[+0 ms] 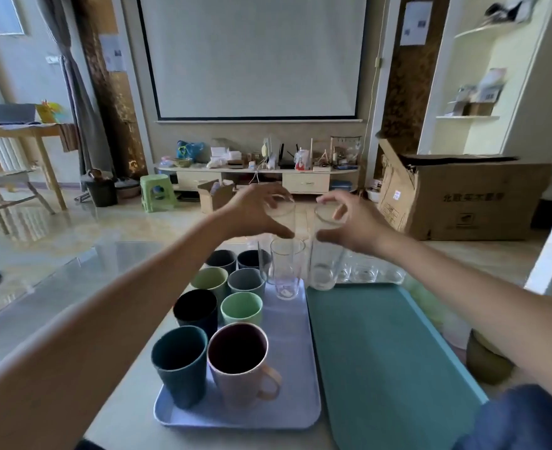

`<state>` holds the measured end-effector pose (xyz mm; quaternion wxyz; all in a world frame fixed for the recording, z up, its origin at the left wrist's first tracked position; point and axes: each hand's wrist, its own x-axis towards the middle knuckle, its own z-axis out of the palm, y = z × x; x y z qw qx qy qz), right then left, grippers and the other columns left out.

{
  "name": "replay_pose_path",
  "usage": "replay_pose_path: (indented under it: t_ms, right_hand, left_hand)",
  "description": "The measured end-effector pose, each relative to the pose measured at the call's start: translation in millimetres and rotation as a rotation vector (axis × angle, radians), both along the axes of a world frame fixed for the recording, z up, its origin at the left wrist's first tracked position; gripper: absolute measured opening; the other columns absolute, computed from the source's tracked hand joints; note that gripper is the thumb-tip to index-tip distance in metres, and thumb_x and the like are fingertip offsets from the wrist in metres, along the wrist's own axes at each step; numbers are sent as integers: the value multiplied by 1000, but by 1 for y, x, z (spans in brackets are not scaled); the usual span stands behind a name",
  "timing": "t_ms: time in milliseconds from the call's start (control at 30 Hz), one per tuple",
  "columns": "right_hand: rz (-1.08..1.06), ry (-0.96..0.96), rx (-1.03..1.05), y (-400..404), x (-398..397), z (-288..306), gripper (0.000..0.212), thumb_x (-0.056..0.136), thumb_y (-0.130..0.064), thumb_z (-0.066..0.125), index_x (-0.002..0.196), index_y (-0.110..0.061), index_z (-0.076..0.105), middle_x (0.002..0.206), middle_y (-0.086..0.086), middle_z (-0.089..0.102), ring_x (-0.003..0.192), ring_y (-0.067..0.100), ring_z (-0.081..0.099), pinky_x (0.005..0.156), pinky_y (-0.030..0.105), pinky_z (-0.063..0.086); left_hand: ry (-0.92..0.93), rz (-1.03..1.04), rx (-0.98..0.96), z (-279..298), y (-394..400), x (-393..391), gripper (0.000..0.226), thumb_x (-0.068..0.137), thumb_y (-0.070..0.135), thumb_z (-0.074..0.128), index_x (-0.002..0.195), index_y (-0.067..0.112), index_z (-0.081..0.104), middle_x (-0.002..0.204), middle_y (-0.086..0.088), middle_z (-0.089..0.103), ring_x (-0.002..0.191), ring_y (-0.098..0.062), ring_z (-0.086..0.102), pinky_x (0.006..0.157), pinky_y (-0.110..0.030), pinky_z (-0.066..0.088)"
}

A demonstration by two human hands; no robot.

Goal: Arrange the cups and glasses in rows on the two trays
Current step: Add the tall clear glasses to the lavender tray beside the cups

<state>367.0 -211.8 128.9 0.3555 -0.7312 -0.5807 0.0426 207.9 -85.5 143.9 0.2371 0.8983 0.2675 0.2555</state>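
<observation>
Tall glasses: one (pixel 281 219) gripped by L hand (pixel 251 212) fingers, another (pixel 328 248) by R hand (pixel 355 227), above trays (pixel 295 352).

**A:** What sits on the trays?

**B:** Two trays lie side by side. The lavender tray (pixel 295 378) on the left holds coloured cups in two rows, all upright: a dark teal cup (pixel 178 365) and a pink mug (pixel 240 363) with a handle nearest, then a black cup (pixel 196 311) and a pale green cup (pixel 242 308), with more grey and green cups behind. One clear tall glass (pixel 286 269) stands at its far end.

**A:** And the other tray?

**B:** The teal tray (pixel 385 362) on the right shows bare surface. Short clear glasses (pixel 363 272) stand in a line just beyond its far edge.

**A:** Any glasses in hand?

**B:** Yes. The left hand (pixel 255 212) grips a clear glass (pixel 282 212) near the rim; the right hand (pixel 352 222) grips another tall glass (pixel 328 254), its base at the teal tray's far left corner.
</observation>
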Motion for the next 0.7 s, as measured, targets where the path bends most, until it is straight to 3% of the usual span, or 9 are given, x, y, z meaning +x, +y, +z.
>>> replay_pose_path:
  t_ms: [133,333,500,700]
  right_hand:
    - [-12,104,12,-26,2,-53,67,69,-28,81,127,-35,47,106,-1,51,82,9,49,67,23,41]
    - [31,257,81,-38,0,-115,63,68,-30,80,120,-42,47,102,-11,51,81,4,50,68,17,43]
    - [82,297,49,-34,-10,-129,68,65,-28,81,120,-43,43,98,-24,46,84,-2,48,74,25,49]
    - [158,316,50,-31,-27,-133,65,66,-28,79,119,-40,43,96,-23,45,83,-12,45,67,6,38]
  left_hand:
    - [-3,2,-32,-27,0,20,76,53,27,90,121,25,56,105,-2,55,95,-25,61,89,-41,54]
    - [66,15,-76,-68,18,45,73,53,27,90,117,21,56,116,-10,56,104,-24,57,88,-42,54]
    - [116,62,-112,-97,34,52,73,58,21,88,122,17,54,111,-8,54,96,-23,58,90,-38,52]
    - [181,98,-121,-118,49,51,75,60,26,87,125,19,50,113,-8,57,91,-19,58,89,-38,52]
